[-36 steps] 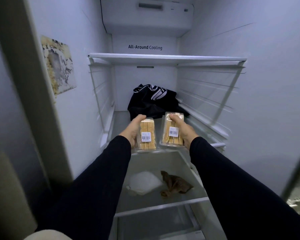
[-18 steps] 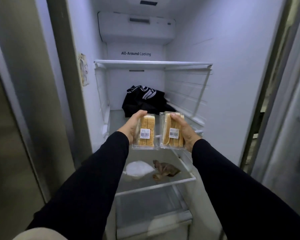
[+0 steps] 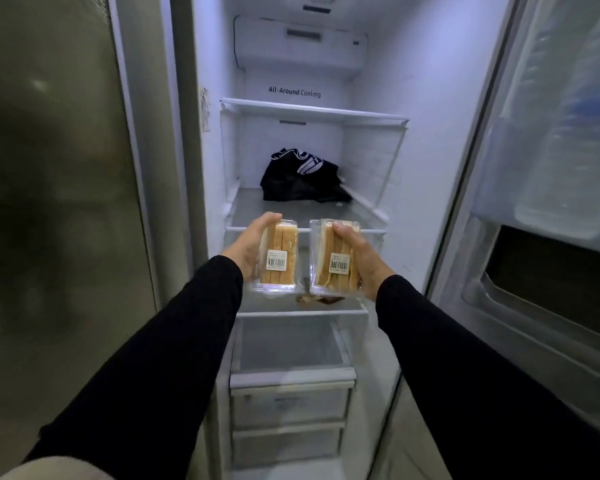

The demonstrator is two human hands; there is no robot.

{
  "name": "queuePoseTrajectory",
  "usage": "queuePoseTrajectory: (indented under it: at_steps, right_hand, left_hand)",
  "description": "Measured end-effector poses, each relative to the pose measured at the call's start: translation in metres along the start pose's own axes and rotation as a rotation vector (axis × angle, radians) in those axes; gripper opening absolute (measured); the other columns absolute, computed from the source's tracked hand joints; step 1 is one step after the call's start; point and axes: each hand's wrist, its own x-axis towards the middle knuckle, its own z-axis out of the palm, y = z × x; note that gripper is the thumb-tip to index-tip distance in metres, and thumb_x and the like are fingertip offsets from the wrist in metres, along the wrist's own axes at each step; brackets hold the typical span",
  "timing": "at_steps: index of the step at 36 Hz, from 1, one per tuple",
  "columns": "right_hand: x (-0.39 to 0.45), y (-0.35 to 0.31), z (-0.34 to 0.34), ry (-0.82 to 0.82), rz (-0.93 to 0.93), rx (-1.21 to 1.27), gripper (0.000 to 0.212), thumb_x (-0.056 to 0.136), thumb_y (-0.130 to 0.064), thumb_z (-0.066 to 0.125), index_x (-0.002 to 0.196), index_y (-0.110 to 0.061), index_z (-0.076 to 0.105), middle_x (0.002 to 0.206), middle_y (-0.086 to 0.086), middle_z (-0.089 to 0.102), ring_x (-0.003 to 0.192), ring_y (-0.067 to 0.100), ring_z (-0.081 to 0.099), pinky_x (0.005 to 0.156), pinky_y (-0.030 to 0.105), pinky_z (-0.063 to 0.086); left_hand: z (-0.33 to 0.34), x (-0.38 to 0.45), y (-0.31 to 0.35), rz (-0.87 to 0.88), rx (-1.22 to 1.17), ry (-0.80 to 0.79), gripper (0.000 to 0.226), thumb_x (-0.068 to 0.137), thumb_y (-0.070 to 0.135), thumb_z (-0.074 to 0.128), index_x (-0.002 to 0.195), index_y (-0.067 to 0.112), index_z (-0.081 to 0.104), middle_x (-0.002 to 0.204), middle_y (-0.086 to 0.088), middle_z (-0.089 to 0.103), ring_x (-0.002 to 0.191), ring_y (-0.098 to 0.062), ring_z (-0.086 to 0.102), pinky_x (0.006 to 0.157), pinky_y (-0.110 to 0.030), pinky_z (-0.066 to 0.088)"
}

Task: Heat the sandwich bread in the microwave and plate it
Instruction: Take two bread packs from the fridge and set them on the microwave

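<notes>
Sandwich packs, two of them, one per hand, held out in front of the open fridge (image 3: 430, 98). Left hand (image 3: 248, 249) grips the left sandwich pack (image 3: 278, 259) from its left side, thumb over the top edge, fingers curled round the far side and mostly hidden. Right hand (image 3: 361, 261) grips the right sandwich pack (image 3: 333, 259) from its right side, thumb and fingers wrapped over the top and front face. Neither hand is spread or empty.

Both packs are clear plastic boxes with bread slices standing on edge and a barcode label on the face toward the camera. Long axis of each runs roughly up and down, the right one tilted a little. The packs sit side by side, near each other with a narrow gap between them, not touching as far as can be told. They hang in the air in front of the middle shelf (image 3: 305, 231), not resting on it.

Key relation: each pack is already in its hand, inboard of the palm, so nothing is left to reach for in the fridge. Both hands are about equally far forward. Judgement: the fetch step looks done; next comes carrying the packs to the microwave, which is not in view. With both hands full, the fridge door (image 3: 551, 168) at right could be awkward to close.

A black bag (image 3: 302, 181) lies at the back of the shelf, well behind the packs. Drawers (image 3: 288, 407) sit below.
</notes>
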Motion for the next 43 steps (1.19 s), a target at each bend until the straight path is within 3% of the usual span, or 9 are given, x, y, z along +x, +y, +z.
queuePoseTrajectory:
  at_steps: [5, 9, 17, 21, 27, 31, 35, 38, 43]
  right_hand:
    - [-0.056, 0.007, 0.001, -0.049, 0.012, -0.025, 0.042, 0.092, -0.051, 0.05, 0.099, -0.013, 0.064, 0.079, 0.007, 0.067, 0.061, 0.02, 0.066, 0.062, 0.031, 0.057]
    - [-0.086, 0.005, 0.001, -0.046, 0.04, -0.019, 0.051, 0.091, -0.052, 0.053, 0.114, -0.007, 0.063, 0.085, 0.01, 0.067, 0.062, 0.021, 0.066, 0.065, 0.032, 0.058]
    - [-0.145, -0.02, 0.003, -0.012, -0.013, -0.011, 0.045, 0.091, -0.051, 0.052, 0.107, -0.012, 0.068, 0.083, 0.007, 0.07, 0.063, 0.02, 0.068, 0.065, 0.032, 0.06]
    - [-0.178, -0.024, 0.008, 0.039, -0.047, 0.011, 0.045, 0.092, -0.049, 0.052, 0.11, -0.011, 0.067, 0.083, 0.007, 0.07, 0.063, 0.02, 0.068, 0.065, 0.032, 0.06]
    - [-0.231, -0.022, 0.015, 0.117, -0.012, 0.011, 0.039, 0.09, -0.053, 0.054, 0.093, -0.016, 0.066, 0.078, 0.005, 0.069, 0.065, 0.02, 0.067, 0.08, 0.04, 0.057]
    - [-0.282, -0.026, 0.022, 0.173, -0.012, 0.05, 0.036, 0.092, -0.05, 0.053, 0.091, -0.016, 0.065, 0.075, 0.003, 0.067, 0.061, 0.016, 0.066, 0.077, 0.035, 0.057]
    - [-0.331, -0.025, 0.022, 0.227, -0.018, 0.059, 0.036, 0.091, -0.05, 0.054, 0.093, -0.016, 0.065, 0.079, 0.004, 0.067, 0.066, 0.018, 0.065, 0.085, 0.04, 0.055]
    - [-0.371, -0.023, 0.016, 0.303, -0.03, 0.082, 0.036, 0.09, -0.049, 0.056, 0.096, -0.015, 0.065, 0.079, 0.003, 0.067, 0.066, 0.018, 0.065, 0.081, 0.038, 0.057]
    - [-0.439, -0.016, 0.0, 0.452, -0.02, 0.112, 0.032, 0.09, -0.045, 0.058, 0.094, -0.014, 0.065, 0.072, 0.001, 0.067, 0.057, 0.014, 0.065, 0.06, 0.026, 0.057]
  left_hand:
    - [0.009, -0.052, -0.023, -0.055, 0.003, 0.021, 0.044, 0.081, 0.06, 0.053, 0.087, 0.018, 0.061, 0.068, -0.003, 0.066, 0.061, -0.022, 0.063, 0.065, -0.03, 0.057]
    - [0.016, -0.082, -0.028, -0.048, 0.004, 0.031, 0.048, 0.08, 0.062, 0.054, 0.099, 0.019, 0.06, 0.079, -0.006, 0.067, 0.069, -0.025, 0.065, 0.066, -0.033, 0.057]
    - [0.031, -0.138, -0.013, 0.043, 0.064, -0.035, 0.044, 0.086, 0.059, 0.049, 0.083, 0.017, 0.062, 0.073, -0.005, 0.066, 0.068, -0.023, 0.062, 0.081, -0.035, 0.052]
    - [0.038, -0.167, -0.014, 0.07, 0.118, -0.075, 0.046, 0.089, 0.058, 0.045, 0.072, 0.018, 0.061, 0.054, 0.001, 0.066, 0.063, -0.021, 0.06, 0.069, -0.031, 0.052]
    - [0.044, -0.207, -0.021, 0.109, 0.134, -0.155, 0.042, 0.093, 0.052, 0.042, 0.076, 0.017, 0.058, 0.069, -0.003, 0.063, 0.062, -0.02, 0.061, 0.071, -0.03, 0.052]
    - [0.05, -0.24, -0.027, 0.078, 0.089, -0.217, 0.041, 0.092, 0.05, 0.045, 0.073, 0.016, 0.06, 0.049, 0.001, 0.065, 0.04, -0.013, 0.063, 0.047, -0.023, 0.055]
    - [0.061, -0.268, -0.037, 0.002, 0.067, -0.31, 0.045, 0.088, 0.054, 0.05, 0.068, 0.016, 0.063, 0.053, 0.0, 0.065, 0.043, -0.015, 0.062, 0.054, -0.025, 0.057]
    - [0.076, -0.289, -0.048, -0.033, 0.086, -0.356, 0.043, 0.082, 0.057, 0.055, 0.069, 0.017, 0.064, 0.057, -0.001, 0.066, 0.047, -0.017, 0.063, 0.062, -0.027, 0.055]
    - [0.118, -0.321, -0.068, -0.01, 0.105, -0.482, 0.04, 0.085, 0.053, 0.053, 0.068, 0.018, 0.061, 0.051, 0.002, 0.064, 0.041, -0.013, 0.06, 0.051, -0.02, 0.054]
